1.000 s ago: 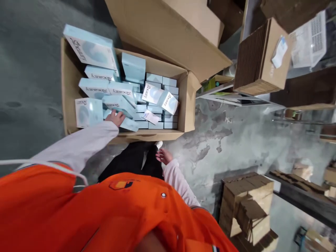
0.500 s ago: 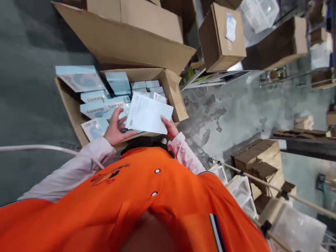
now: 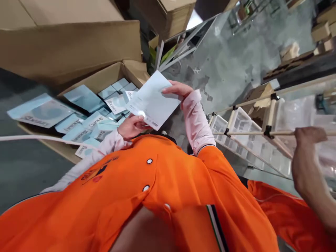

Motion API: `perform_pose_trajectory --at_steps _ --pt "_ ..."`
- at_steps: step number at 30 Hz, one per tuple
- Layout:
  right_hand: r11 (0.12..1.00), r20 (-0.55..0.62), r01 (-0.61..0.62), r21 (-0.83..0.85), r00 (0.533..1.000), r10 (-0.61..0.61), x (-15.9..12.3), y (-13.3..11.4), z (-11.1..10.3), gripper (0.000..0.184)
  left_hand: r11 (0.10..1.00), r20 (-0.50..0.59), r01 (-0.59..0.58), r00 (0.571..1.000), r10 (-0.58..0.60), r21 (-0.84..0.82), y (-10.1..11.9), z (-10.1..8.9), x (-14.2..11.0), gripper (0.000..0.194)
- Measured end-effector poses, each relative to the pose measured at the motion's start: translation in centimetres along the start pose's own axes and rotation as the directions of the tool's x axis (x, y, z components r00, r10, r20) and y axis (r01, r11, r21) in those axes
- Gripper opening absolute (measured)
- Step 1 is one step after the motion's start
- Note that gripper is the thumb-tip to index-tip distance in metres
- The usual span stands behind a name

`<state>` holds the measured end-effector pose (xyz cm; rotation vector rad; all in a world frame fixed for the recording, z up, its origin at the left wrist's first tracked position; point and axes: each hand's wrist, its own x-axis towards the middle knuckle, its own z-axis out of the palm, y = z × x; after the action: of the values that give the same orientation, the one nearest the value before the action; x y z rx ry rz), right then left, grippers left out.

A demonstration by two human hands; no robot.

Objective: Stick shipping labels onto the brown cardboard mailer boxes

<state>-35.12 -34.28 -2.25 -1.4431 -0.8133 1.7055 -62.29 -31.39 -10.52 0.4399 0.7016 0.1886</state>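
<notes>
I hold a flat pale blue box (image 3: 152, 99) in front of my chest with both hands, its plain back with a barcode facing me. My left hand (image 3: 131, 126) grips its lower edge, fingers curled round it. My right hand (image 3: 178, 89) pinches its upper right edge. Just beyond the held box, an open cardboard carton (image 3: 110, 75) on the floor is filled with several more pale blue boxes (image 3: 78, 115), some stacked neatly, some lying loose and tilted on top.
Another person's hand (image 3: 306, 147) in an orange sleeve holds a rail of a rack (image 3: 267, 133) with clear plastic bins at the right. Large cardboard boxes (image 3: 65, 45) stand behind the carton. Stacked flat cardboard (image 3: 262, 98) and shelving sit across the grey concrete floor (image 3: 231, 59).
My left hand lifted a pale blue box out of the carton and my right hand joined it. The box has come up towards my chest and the view has swung right, showing another person's hand.
</notes>
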Motion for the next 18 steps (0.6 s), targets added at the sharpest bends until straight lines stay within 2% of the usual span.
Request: perform_pose_trajectory --at_steps 6,12,18 --pt "0.998 -0.039 -0.037 0.05 0.998 0.039 -0.8 0.2 -0.7 0.026 0.999 -0.031 0.031 0.999 -0.032 -0.011 -0.8 1.6 0.1 0.051" --pt "0.999 -0.077 -0.044 -0.011 0.996 0.043 -1.2 -0.2 -1.1 0.021 1.0 -0.017 0.015 1.0 -0.015 -0.012 -1.1 1.9 0.3 0.052" --pt "1.0 -0.012 -0.003 -0.005 1.0 0.002 -0.7 -0.2 -1.3 0.024 0.999 0.036 -0.054 0.998 0.054 0.003 -1.2 2.2 -0.3 0.048"
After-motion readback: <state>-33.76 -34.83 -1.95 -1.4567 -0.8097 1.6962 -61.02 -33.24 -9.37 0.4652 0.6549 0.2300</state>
